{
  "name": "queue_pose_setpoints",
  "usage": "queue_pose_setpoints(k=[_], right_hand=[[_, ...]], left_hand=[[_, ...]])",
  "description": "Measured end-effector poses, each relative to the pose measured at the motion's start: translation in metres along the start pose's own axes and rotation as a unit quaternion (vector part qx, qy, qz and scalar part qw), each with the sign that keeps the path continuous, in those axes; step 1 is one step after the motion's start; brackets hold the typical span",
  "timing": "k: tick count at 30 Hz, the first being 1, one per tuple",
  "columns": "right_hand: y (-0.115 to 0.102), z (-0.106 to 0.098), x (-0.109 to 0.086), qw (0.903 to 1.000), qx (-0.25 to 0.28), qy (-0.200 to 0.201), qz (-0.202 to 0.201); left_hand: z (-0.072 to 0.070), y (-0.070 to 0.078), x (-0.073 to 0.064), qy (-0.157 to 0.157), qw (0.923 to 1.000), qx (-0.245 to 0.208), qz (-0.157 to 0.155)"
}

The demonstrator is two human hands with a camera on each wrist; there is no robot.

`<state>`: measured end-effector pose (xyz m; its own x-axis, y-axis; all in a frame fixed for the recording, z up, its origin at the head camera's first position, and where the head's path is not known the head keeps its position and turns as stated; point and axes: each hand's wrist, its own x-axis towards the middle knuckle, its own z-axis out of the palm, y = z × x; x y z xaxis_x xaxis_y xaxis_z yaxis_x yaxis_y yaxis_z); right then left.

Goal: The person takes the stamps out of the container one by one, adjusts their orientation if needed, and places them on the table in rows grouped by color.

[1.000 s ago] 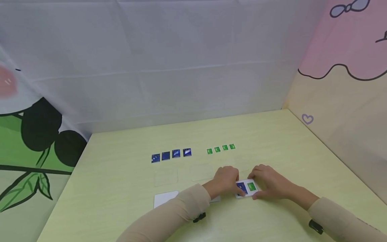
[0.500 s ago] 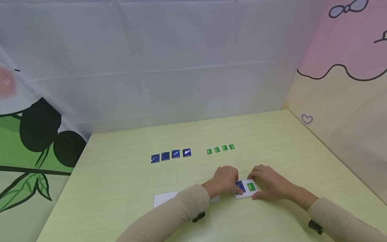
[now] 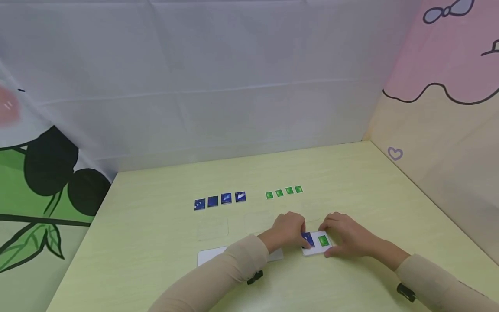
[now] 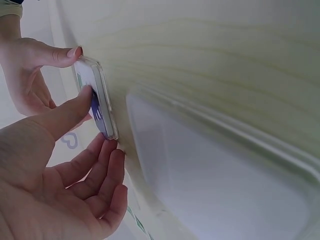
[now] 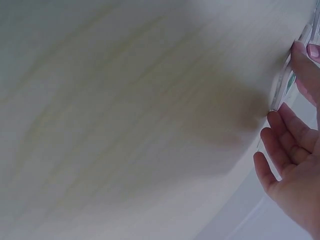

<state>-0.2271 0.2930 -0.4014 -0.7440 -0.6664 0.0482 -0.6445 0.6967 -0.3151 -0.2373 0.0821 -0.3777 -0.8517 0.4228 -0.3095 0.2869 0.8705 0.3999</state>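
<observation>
- Text, numbers, brands: none legible in any view.
- Heart sign [image 3: 395, 154]: purple outline, on the right wall [image 3: 448, 138]; also visible in the left wrist view.
- Blue square [image 3: 309, 237] on the white card [image 3: 319, 250]: pale marks in the left wrist view, unreadable as characters.
- Blue row [image 3: 212, 201] and green row [image 3: 289, 190]: printed, details too small to read.
- Right sleeve [image 3: 440, 277]: thin dark marks, illegible.

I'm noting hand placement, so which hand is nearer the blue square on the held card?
Left. The left hand partly covers the blue square; the right hand holds the other end of the card, beyond the green square.
</observation>
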Motion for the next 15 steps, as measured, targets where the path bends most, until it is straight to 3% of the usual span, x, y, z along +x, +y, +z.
queue_pose_setpoints(k=[15], right_hand=[[-0.0021, -0.0022, 0.0016, 0.9997, -0.001, -0.017, 0.016]], left_hand=[[-0.0012, -0.0072, 0.0045, -0.001, 0.9999, -0.010, -0.012]])
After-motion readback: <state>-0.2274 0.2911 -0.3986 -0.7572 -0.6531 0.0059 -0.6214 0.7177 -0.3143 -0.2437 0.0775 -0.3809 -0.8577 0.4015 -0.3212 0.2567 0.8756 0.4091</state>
